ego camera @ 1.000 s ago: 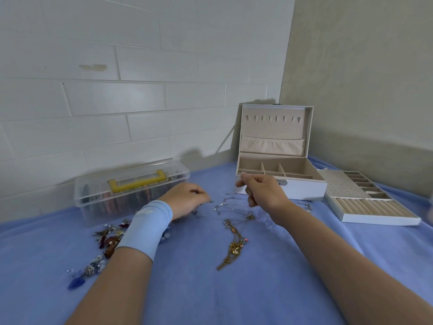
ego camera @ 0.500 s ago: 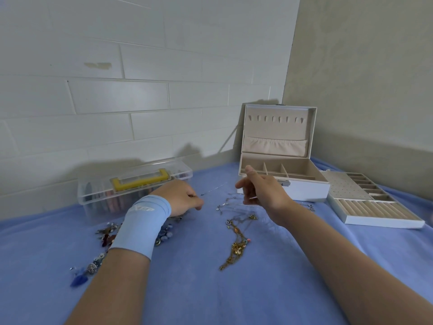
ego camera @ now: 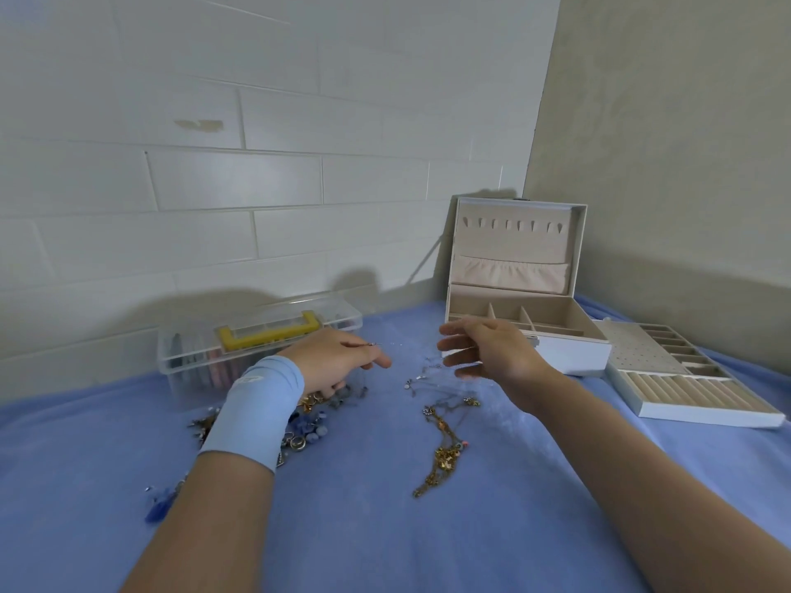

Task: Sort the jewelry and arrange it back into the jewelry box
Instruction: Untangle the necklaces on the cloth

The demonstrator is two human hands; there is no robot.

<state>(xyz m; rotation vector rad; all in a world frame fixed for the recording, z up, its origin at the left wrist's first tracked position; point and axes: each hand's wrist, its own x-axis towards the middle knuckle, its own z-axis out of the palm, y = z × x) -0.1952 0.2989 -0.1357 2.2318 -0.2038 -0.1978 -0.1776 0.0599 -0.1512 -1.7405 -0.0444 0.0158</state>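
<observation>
Over blue cloth (ego camera: 385, 528), left fingers (ego camera: 379, 360) tight on thin chain (ego camera: 374, 344), right fingers (ego camera: 456, 347) apart.

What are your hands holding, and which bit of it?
The left hand pinches a thin silver chain by its very end. The right hand is open, fingers spread, holding nothing I can see.

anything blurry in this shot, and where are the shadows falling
Head view: the right hand is smeared by motion blur at the fingers, so its grip is unreadable; the left hand, pinching a thin chain, is sharper. Head view: shadows of the hands and the lid of the jewelry box fall on the brick wall behind; the wide-angle lens bends the brick lines.
</observation>
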